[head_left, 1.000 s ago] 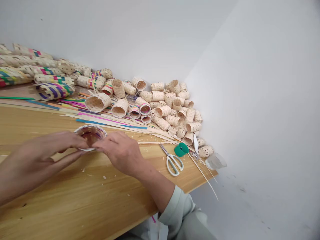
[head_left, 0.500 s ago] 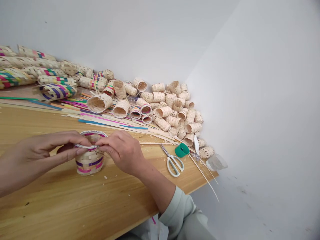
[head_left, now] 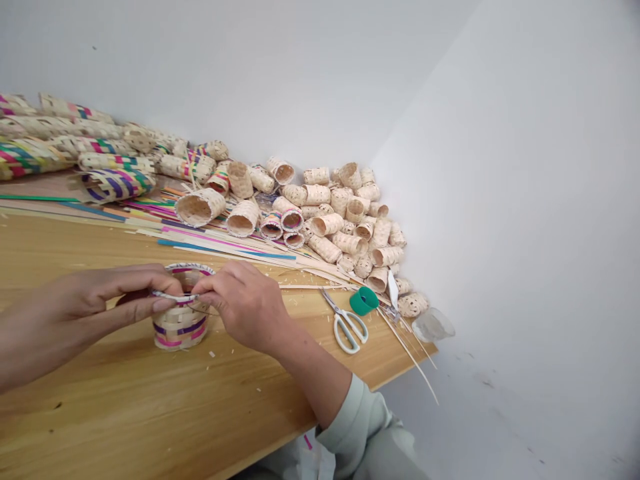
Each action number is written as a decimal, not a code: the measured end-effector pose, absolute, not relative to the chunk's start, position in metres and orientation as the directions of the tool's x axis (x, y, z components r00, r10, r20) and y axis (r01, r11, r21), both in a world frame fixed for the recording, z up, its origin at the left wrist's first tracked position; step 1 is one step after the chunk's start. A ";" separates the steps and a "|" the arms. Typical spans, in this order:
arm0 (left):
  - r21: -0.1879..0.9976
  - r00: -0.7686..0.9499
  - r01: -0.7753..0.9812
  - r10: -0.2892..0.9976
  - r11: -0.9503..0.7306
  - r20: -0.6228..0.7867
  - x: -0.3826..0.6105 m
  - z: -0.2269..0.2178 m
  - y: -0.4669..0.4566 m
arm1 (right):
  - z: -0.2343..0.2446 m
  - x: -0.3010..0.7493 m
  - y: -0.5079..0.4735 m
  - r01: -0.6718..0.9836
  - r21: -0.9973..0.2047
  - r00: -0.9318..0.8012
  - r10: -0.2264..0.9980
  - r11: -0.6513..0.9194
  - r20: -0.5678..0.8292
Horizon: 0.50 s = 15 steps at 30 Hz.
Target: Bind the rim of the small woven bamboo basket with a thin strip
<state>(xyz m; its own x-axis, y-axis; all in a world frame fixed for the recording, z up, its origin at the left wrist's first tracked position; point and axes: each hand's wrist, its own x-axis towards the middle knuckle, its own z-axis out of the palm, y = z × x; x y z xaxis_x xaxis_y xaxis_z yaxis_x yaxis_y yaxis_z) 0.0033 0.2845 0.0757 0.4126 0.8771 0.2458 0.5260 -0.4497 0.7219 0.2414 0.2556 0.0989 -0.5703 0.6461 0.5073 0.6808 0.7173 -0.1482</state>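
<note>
A small woven basket (head_left: 180, 327) with purple, pink and orange bands stands upright on the wooden table, its rim wrapped in pale strip. My left hand (head_left: 120, 293) pinches the near part of this rim between thumb and fingers. At the rim's right side, my right hand (head_left: 245, 300) is closed, fingertips pressed together close to the left hand's. A thin brown strand shows below the right fingertips; whether they grip it or the rim itself is hidden. The basket's inside is partly visible between both hands.
White-handled scissors (head_left: 350, 327) lie right of my right arm, beside a green ring-shaped piece (head_left: 364, 301) and a clear cup (head_left: 433, 325) at the table's corner. Plain woven baskets (head_left: 327, 225) pile against the wall. Coloured strips (head_left: 225, 250) and longer woven pieces (head_left: 115, 183) lie at the back left.
Both hands stay at the basket's rim with only slight finger shifts. The thin brown strand by the right fingertips shows a little more. Everything else lies as before.
</note>
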 end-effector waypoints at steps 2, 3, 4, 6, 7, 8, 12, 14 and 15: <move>0.767 0.465 0.478 0.864 -0.428 0.193 0.002 0.072 0.286 | 0.100 0.241 0.256 0.682 -0.159 -0.571 0.656 0.714 0.494; 0.781 0.464 0.463 0.865 -0.419 0.189 0.002 0.070 0.286 | 0.100 0.242 0.256 0.679 -0.171 -0.568 0.659 0.714 0.494; 0.788 0.446 0.457 0.873 -0.412 0.198 0.002 0.068 0.286 | 0.100 0.242 0.256 0.675 -0.183 -0.564 0.660 0.715 0.496; 0.794 0.400 0.458 0.890 -0.400 0.217 0.003 0.064 0.286 | 0.099 0.243 0.258 0.667 -0.204 -0.547 0.657 0.717 0.519; 0.795 0.379 0.461 0.898 -0.394 0.225 0.004 0.063 0.286 | 0.098 0.244 0.259 0.665 -0.213 -0.532 0.654 0.716 0.538; 0.797 0.363 0.465 0.904 -0.387 0.227 0.004 0.061 0.286 | 0.097 0.245 0.259 0.662 -0.222 -0.513 0.648 0.716 0.563; 0.801 0.341 0.467 0.912 -0.375 0.228 0.004 0.058 0.285 | 0.093 0.247 0.261 0.620 -0.234 -0.443 0.581 0.749 0.683; 0.796 0.350 0.464 0.906 -0.390 0.240 0.005 0.058 0.284 | 0.094 0.247 0.260 0.616 -0.229 -0.436 0.568 0.754 0.698; 0.789 0.353 0.465 0.901 -0.402 0.251 0.005 0.058 0.283 | 0.095 0.246 0.260 0.625 -0.225 -0.443 0.577 0.747 0.686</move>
<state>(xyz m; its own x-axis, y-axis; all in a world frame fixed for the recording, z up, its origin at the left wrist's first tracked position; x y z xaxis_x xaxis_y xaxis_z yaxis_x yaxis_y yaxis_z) 0.0050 0.2833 0.0581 0.3532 0.9013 0.2509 0.4649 -0.4018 0.7889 0.2463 0.2596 0.0948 -0.4430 0.5774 0.6858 0.6251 0.7473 -0.2254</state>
